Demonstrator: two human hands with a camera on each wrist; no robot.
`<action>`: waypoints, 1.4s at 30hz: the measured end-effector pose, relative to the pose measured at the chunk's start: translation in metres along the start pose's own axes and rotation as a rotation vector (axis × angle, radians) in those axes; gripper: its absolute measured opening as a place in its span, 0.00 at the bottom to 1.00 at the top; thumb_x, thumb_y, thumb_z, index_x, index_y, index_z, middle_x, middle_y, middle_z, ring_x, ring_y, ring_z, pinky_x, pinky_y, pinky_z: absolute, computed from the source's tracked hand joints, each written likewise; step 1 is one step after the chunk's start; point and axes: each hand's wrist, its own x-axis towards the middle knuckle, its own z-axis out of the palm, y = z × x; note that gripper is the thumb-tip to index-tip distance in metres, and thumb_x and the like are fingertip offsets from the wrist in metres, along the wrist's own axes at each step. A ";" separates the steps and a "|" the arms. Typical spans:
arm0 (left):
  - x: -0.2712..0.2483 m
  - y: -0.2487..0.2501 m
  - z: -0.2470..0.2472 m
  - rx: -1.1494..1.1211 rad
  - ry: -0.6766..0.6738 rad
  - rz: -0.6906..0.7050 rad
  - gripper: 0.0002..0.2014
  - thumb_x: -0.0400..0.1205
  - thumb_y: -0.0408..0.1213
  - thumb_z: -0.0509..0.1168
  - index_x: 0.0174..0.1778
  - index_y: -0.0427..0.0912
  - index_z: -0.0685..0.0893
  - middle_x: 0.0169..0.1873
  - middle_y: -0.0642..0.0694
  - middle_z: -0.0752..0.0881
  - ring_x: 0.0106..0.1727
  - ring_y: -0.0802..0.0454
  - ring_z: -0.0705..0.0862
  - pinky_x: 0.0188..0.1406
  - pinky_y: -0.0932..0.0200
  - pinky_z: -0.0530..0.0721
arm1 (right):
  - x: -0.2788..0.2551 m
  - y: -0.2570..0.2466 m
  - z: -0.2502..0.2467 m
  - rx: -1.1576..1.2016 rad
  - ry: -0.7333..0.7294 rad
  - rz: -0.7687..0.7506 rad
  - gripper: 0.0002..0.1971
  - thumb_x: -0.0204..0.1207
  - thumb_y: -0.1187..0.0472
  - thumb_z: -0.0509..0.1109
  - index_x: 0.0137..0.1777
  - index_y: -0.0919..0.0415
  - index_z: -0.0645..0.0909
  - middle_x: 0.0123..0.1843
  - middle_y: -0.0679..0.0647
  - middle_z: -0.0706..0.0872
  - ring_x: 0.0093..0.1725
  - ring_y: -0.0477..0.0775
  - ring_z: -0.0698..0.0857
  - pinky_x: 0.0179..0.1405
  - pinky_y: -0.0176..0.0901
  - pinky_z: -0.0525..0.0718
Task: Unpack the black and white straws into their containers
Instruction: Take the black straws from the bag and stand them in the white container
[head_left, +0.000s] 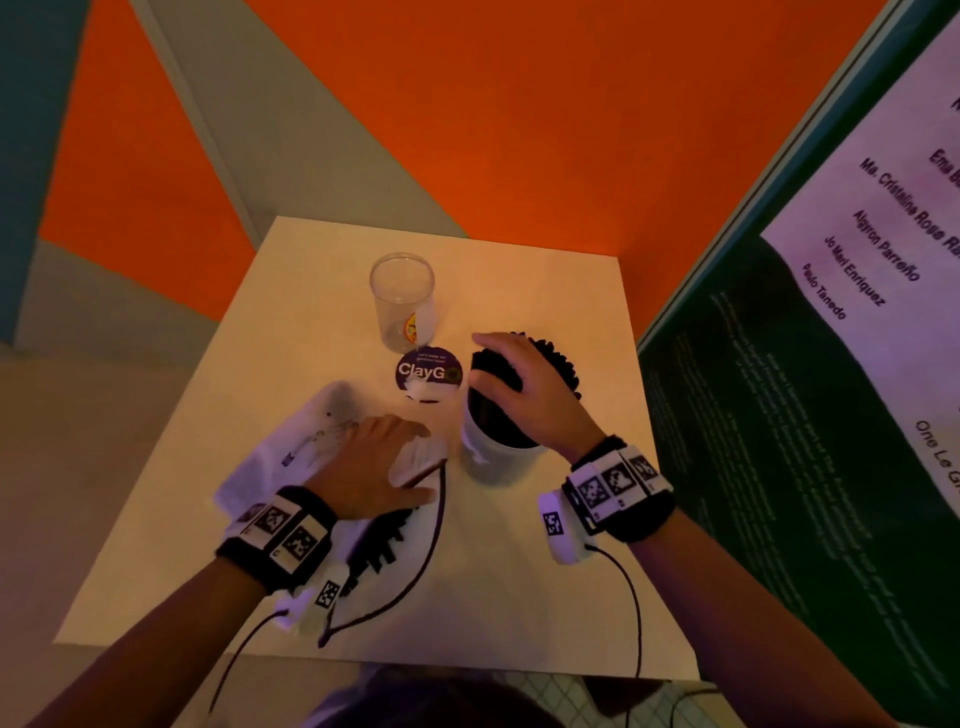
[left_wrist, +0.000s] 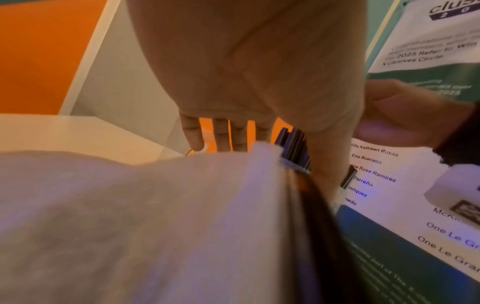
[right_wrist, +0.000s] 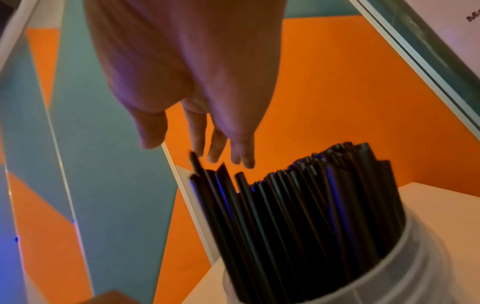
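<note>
A white container stands at mid-table, packed with upright black straws. My right hand hovers over their tips with straight fingers and holds nothing. My left hand lies flat on a white plastic pack left of the container. More black straws stick out from under the pack by my left wrist. An empty clear cup stands behind. What is inside the pack cannot be made out.
A round purple ClayGo sticker lies between cup and container. The white table sits in a corner, with an orange wall behind and a green poster panel close on the right. Wrist cables trail over the near table.
</note>
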 end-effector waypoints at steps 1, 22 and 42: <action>-0.004 -0.005 -0.001 0.015 -0.026 -0.001 0.38 0.71 0.65 0.69 0.73 0.54 0.67 0.68 0.52 0.72 0.68 0.50 0.70 0.70 0.49 0.67 | 0.000 -0.003 0.000 0.003 0.019 -0.028 0.22 0.82 0.58 0.66 0.75 0.63 0.73 0.74 0.54 0.74 0.74 0.46 0.71 0.69 0.22 0.63; -0.025 -0.046 -0.021 -0.399 -0.095 0.119 0.15 0.80 0.42 0.69 0.63 0.50 0.80 0.49 0.51 0.85 0.45 0.54 0.84 0.45 0.60 0.84 | -0.015 0.022 0.238 -0.651 -0.638 0.301 0.20 0.86 0.60 0.53 0.74 0.71 0.69 0.73 0.69 0.74 0.71 0.66 0.74 0.72 0.55 0.72; -0.025 -0.045 -0.025 -0.393 -0.112 0.153 0.15 0.82 0.41 0.67 0.65 0.46 0.80 0.54 0.48 0.85 0.50 0.52 0.85 0.51 0.53 0.86 | -0.027 0.015 0.244 -0.517 -0.493 0.576 0.33 0.85 0.60 0.58 0.83 0.69 0.45 0.78 0.65 0.63 0.75 0.64 0.71 0.73 0.55 0.73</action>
